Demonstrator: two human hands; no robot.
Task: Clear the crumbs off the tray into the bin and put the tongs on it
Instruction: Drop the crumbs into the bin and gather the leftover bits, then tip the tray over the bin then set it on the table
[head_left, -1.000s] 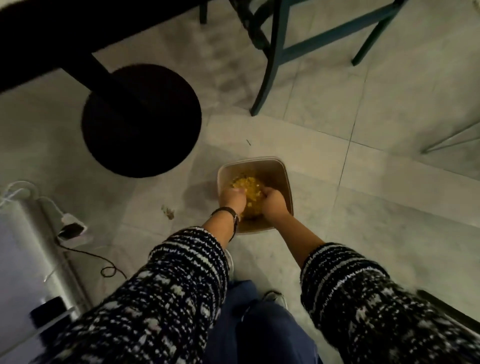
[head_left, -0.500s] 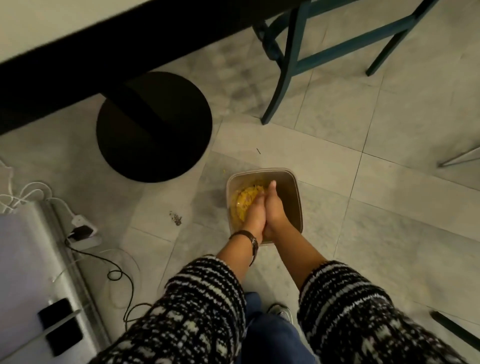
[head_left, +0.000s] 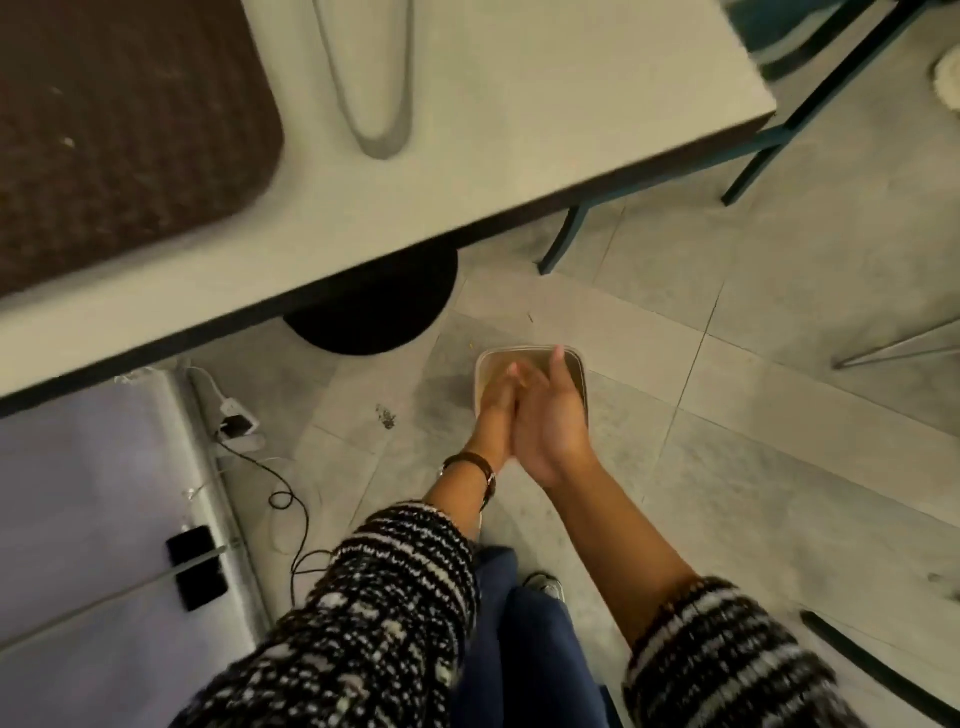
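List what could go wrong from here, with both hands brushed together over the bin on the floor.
1. The left hand and right hand cover most of the small tan square bin; crumbs could land on the grey tiled floor.
2. The brown textured tray still shows pale specks.
3. The pale metal tongs lie on the white table, not yet on the tray.

You won't find any readable text, label, brand, number or sign here. Frame is motion-blurred, so nothing on any surface can be made out.
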